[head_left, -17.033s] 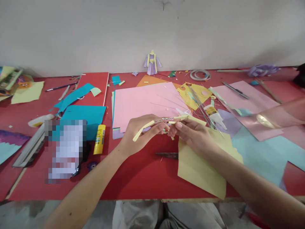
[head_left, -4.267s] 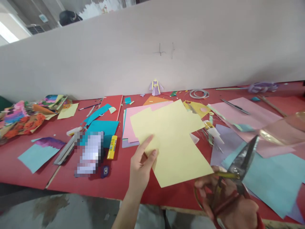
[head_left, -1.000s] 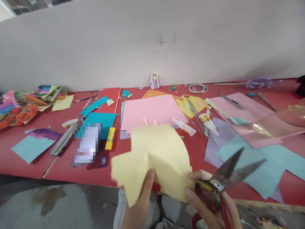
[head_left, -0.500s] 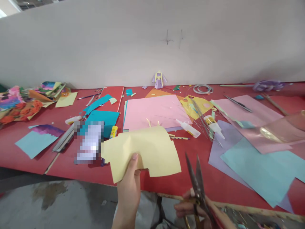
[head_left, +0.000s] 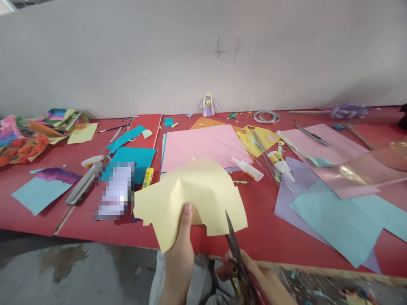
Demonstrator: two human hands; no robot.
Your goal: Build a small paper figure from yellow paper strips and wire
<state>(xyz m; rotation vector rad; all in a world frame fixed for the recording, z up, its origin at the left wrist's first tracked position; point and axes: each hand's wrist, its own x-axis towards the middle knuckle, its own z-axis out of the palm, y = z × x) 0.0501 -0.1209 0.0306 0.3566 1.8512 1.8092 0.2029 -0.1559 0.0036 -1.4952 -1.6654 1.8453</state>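
My left hand [head_left: 179,258] pinches a pale yellow sheet of paper [head_left: 193,199] by its lower edge, thumb on top, holding it up over the red table's [head_left: 270,237] front edge. The sheet is bent and has stepped cut-outs along its bottom. My right hand [head_left: 254,281] grips a pair of scissors [head_left: 237,254] low at the frame's bottom. Their blades point up and touch the sheet's lower right edge.
A pink sheet [head_left: 203,146] lies behind the yellow one, with two glue bottles [head_left: 248,168] [head_left: 280,163], a yellow glue stick [head_left: 148,178], teal paper [head_left: 133,159], light blue and lilac sheets [head_left: 337,220] and a small paper doll [head_left: 208,104] by the wall. Colourful scraps pile at far left [head_left: 22,142].
The scissors have moved left and their blades now meet the yellow sheet's lower right edge. My left hand has raised and bent the sheet slightly.
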